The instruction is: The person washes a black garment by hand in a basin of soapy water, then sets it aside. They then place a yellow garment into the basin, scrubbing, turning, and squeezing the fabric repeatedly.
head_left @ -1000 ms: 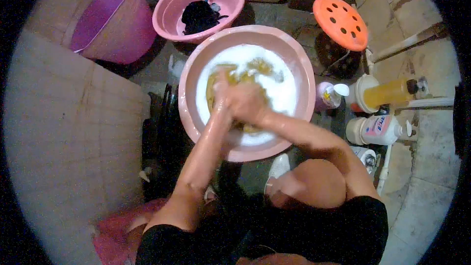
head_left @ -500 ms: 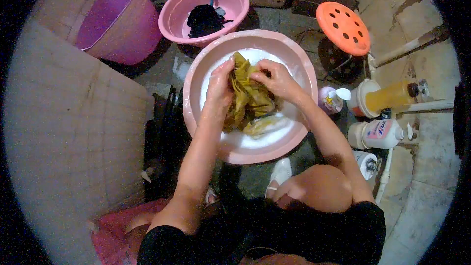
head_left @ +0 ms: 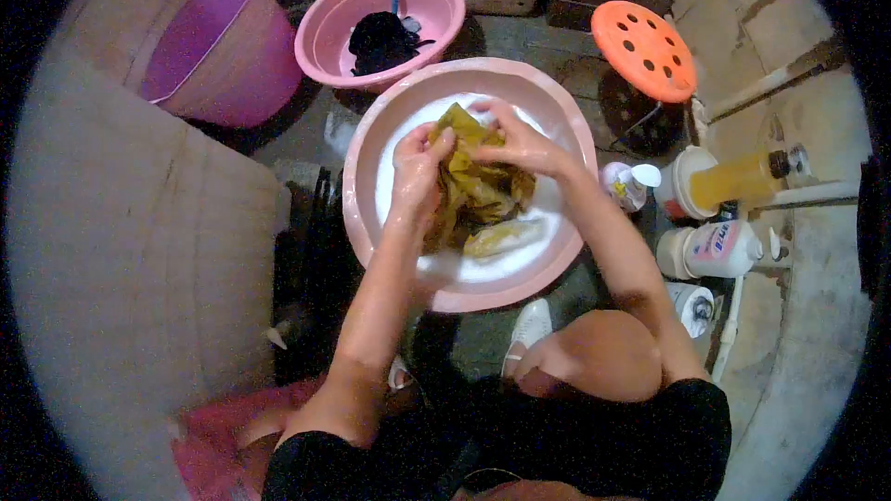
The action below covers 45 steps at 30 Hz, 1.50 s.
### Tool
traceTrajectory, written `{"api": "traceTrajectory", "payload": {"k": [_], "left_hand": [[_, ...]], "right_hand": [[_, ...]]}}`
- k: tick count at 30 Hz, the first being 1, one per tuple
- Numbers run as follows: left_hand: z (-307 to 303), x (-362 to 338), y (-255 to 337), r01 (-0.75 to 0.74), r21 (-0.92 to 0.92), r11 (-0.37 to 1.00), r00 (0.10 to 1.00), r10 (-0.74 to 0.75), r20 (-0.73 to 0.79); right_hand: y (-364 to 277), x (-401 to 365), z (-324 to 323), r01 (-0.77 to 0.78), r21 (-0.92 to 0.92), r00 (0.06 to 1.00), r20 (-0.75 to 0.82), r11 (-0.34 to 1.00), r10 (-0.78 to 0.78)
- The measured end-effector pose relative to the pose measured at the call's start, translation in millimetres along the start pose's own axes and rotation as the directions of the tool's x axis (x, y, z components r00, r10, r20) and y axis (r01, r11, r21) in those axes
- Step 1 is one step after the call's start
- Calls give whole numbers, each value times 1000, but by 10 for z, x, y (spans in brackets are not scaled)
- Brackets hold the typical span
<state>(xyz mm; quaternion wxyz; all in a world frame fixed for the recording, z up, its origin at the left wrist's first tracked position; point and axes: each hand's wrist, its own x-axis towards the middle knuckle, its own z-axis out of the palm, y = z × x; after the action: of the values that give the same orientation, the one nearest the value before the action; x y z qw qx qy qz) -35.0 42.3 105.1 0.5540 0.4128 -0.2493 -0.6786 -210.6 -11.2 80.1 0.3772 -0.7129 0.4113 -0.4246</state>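
Observation:
A wet olive-yellow garment [head_left: 478,186] is bunched up above white suds in a wide pink basin [head_left: 469,300]. My left hand [head_left: 419,167] is closed on its upper left part, thumb pressed over the fabric. At the garment's upper right is my right hand [head_left: 527,147], thumb and fingers spread apart with some of the cloth showing between them. A paler yellowish part of the cloth [head_left: 501,237] lies on the foam below. The garment's underside is hidden.
Behind stands a smaller pink basin [head_left: 316,46] with dark cloth [head_left: 382,42] and a blue hose. A purple bucket [head_left: 251,74] is at left. On the right are an orange stool [head_left: 645,51], a pump bottle [head_left: 624,186], a yellow-liquid bottle [head_left: 733,183] and a white bottle [head_left: 729,249].
My right hand's fingers have spread from a pinch on the garment. My left thumb has come over the cloth, and the garment's top has shifted slightly right and down.

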Motion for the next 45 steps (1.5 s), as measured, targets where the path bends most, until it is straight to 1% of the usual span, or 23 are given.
{"api": "traceTrajectory", "payload": {"k": [1, 2, 4, 6, 8, 10, 13, 16, 20, 22, 24, 26, 28, 30, 31, 32, 34, 35, 37, 40, 42, 44, 45], "left_hand": [[31, -48, 89, -147, 227, 963, 989, 138, 56], [68, -127, 197, -293, 430, 854, 956, 257, 143], [35, -242, 460, -482, 417, 771, 876, 407, 260], [-133, -299, 692, -512, 452, 731, 858, 413, 304], [-230, -399, 865, -566, 374, 734, 823, 481, 301], [-452, -371, 923, -612, 368, 700, 791, 543, 281], [-565, -312, 927, -608, 200, 768, 791, 566, 234], [-739, -207, 839, -569, 150, 809, 820, 545, 171], [-881, -86, 711, -562, 43, 826, 787, 518, 335], [-836, -99, 737, -578, -40, 815, 740, 544, 396], [-892, -86, 807, -605, 11, 796, 764, 577, 289], [-963, -108, 862, -617, 79, 783, 783, 601, 164], [-930, -31, 896, -575, 143, 806, 813, 582, -8], [-861, 104, 761, -511, 71, 857, 859, 512, 7], [-874, 190, 616, -440, -56, 896, 898, 441, -8], [-818, 254, 489, -362, -182, 914, 930, 366, -11], [-566, 163, 293, -132, -282, 950, 991, 131, -21], [-557, 257, 94, -84, -251, 964, 994, 63, -91], [-442, 205, -97, 152, -229, 962, 975, -184, -127], [-365, 244, -521, 101, -298, 949, 984, -140, -112], [-415, 273, -815, 50, -347, 937, 989, -95, -112], [-384, 316, -918, 11, -374, 927, 993, -55, -108], [-350, 272, -1013, 62, -428, 901, 982, -131, -134]], "right_hand": [[46, 36, -121, -136, 115, 908, 413, 984, 77], [41, 41, -203, -304, 164, 651, 755, 939, 78], [-235, 7, -289, -369, 112, 598, 789, 923, 143], [-270, -21, -286, -135, -15, 581, 809, 991, 91], [-337, -75, -270, -84, -70, 608, 787, 994, 107], [-503, -128, -270, 46, -491, 653, 674, 870, 346], [-524, -301, -52, 138, -560, 799, 550, 817, 242], [-332, -680, 338, 198, -242, 897, 435, 950, -76], [-135, -800, 556, 181, -189, 910, 404, 965, -92], [-230, -675, 496, -144, -465, 815, 445, 874, 371], [-145, -540, 390, -51, -519, 879, 382, 853, 285], [-207, -328, 106, 275, -507, 951, 269, 817, -153], [-501, -132, -166, 191, -525, 944, 330, 829, -9], [-574, -10, -273, 415, -297, 909, 177, 860, -378], [-504, -10, -245, 202, -63, 964, 187, 977, -187], [-489, -11, -178, 210, -68, 962, 194, 975, -193], [-462, -67, 16, -388, 294, 918, 40, 873, 394], [-244, -78, 103, -225, 297, 973, 127, 928, 195], [-593, -236, 398, -264, 221, 956, 185, 939, 226], [-882, -522, 738, 52, -250, 906, 420, 967, 60], [-168, -392, 671, 178, -202, 984, 26, 963, -177], [18, -254, 546, 251, -376, 952, -71, 892, -298], [118, -140, 467, -149, -368, 989, -56, 918, 138]]}}
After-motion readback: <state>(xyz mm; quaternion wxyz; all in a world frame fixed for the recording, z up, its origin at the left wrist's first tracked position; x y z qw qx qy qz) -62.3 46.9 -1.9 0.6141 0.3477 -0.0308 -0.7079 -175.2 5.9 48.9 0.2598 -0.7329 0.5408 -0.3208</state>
